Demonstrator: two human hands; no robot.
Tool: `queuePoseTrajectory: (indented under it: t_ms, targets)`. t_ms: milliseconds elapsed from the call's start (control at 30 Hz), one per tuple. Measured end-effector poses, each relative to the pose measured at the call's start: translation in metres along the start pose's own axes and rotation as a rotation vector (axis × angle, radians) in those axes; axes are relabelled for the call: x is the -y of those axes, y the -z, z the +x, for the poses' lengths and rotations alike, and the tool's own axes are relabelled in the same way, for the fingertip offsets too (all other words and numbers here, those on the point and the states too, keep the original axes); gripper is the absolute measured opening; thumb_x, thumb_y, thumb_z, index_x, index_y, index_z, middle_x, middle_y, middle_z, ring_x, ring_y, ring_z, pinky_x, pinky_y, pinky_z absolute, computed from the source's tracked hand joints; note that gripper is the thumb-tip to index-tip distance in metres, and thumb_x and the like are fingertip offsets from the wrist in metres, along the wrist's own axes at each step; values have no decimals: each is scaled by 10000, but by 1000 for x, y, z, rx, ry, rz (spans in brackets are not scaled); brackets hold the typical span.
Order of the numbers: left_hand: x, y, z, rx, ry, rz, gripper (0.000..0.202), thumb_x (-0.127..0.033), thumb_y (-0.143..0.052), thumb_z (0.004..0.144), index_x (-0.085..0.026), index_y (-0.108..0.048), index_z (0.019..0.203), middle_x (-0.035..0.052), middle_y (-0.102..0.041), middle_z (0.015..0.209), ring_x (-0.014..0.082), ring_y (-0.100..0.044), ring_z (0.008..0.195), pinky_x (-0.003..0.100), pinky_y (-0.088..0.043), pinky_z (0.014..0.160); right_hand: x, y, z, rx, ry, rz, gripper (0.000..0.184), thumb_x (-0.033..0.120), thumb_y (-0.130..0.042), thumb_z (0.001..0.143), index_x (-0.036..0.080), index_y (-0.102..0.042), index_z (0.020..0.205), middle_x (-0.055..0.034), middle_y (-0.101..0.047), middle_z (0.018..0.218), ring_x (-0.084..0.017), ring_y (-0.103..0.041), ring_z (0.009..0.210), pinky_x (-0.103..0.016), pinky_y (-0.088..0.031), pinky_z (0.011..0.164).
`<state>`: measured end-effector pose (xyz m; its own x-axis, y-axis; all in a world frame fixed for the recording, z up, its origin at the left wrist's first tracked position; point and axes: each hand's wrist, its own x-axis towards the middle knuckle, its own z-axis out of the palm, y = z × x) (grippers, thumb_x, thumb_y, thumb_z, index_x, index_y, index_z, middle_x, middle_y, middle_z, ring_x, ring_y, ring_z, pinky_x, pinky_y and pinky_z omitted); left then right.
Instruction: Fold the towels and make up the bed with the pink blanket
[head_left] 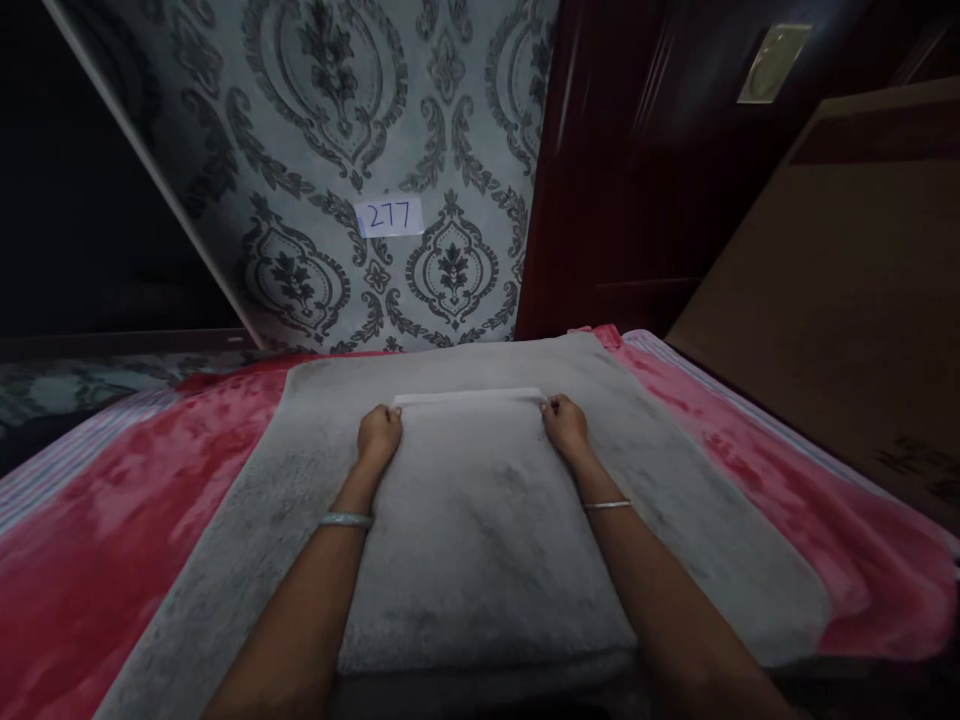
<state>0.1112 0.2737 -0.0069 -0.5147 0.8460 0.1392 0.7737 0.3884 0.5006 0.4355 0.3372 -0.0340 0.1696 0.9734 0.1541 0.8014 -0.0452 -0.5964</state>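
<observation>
I note one grey plush cloth, roughly rectangular, pile mottled darker in patches, far edge paler, lying mid-way across a larger grey mat, left hand and right hand pinching its far corners, red blanket underneath.

White 277 label on patterned wallpaper, dark panel at left, cardboard box at right.

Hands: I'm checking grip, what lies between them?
The head view shows a white strip along the smaller gray cloth, between left hand and right hand.
</observation>
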Motion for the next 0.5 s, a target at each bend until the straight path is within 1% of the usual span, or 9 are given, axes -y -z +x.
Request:
queuePoseTrajectory:
  t_ms: [133, 233, 300, 400, 467, 500]
  targets:
    - [3, 4, 4, 47, -40, -27, 382, -359, -402, 950, -166, -696, 801, 94, -731, 839, 235, -670, 863, 274, -429, 690, 0, 5, 0, 47, 47, 13, 284, 294, -500, 976, 172, -717, 1113, -93, -747, 1077, -198, -670, 967, -240, -453, 761]
    - [3, 5, 3, 57, -48, -33, 387, -409, -430, 946, -158, -695, 817, 73, -720, 817, 221, -663, 818, 264, -416, 659, 4, 8, -1, 82, 58, -9, 312, 354, -560, 959, 158, -713, 1148, -108, -747, 1070, -216, -674, 964, -244, -448, 741]
    - [2, 3, 1, 29, -42, -20, 331, -406, -479, 923, -158, -694, 878, 89, -725, 864, 233, -660, 851, 271, -419, 682, 8, 7, -3, 83, 43, -46, 326, 361, -582, 948, 150, -706, 1164, -123, -743, 1070, -233, -673, 968, -254, -441, 735]
    - [-2, 2, -4, -23, -28, -9, 313, -389, -477, 925, -160, -679, 996, 136, -728, 969, 260, -659, 928, 293, -435, 738, 12, 7, -5, 80, 25, -78, 327, 359, -565, 957, 153, -701, 1171, -134, -736, 1087, -239, -668, 989, -257, -436, 744]
    - [-4, 3, -5, -23, -21, -20, 303, -380, -494, 913, -153, -679, 989, 157, -726, 974, 276, -662, 938, 307, -444, 754, 12, 9, -5, 102, 28, -70, 331, 364, -570, 951, 151, -699, 1170, -140, -733, 1098, -237, -668, 988, -253, -433, 745]
    - [-3, 5, -5, -10, -20, -33, 291, -374, -505, 904, -150, -685, 951, 156, -728, 954, 278, -664, 931, 308, -448, 753, 11, 12, -4, 119, 33, -62, 327, 364, -561, 955, 150, -704, 1156, -140, -733, 1099, -234, -668, 981, -250, -432, 742]
